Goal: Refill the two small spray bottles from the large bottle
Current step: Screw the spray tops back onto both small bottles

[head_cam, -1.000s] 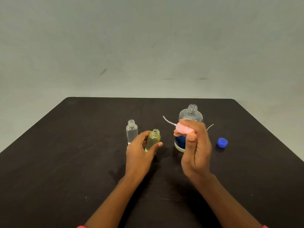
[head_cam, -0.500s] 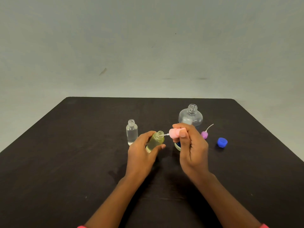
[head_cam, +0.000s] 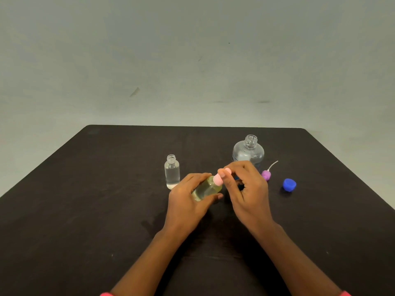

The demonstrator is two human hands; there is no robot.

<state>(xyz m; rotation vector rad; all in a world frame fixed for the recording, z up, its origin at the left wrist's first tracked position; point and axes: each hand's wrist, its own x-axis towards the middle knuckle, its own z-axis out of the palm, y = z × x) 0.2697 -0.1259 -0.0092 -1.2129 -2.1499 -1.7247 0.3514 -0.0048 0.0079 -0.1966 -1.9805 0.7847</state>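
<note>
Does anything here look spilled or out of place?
Nothing clearly spilled, though a faint dark smear on the table by the left hand might be damp. The purple spray top and blue cap lie loose.

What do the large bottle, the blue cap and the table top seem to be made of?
Large bottle: probably clear plastic, possibly glass; the wall is see-through and the neck has moulded threads. Blue cap: opaque plastic, slightly glossy, with a soft highlight. Table: dark matte top, perhaps cloth or laminate; it shows no reflections.
</note>
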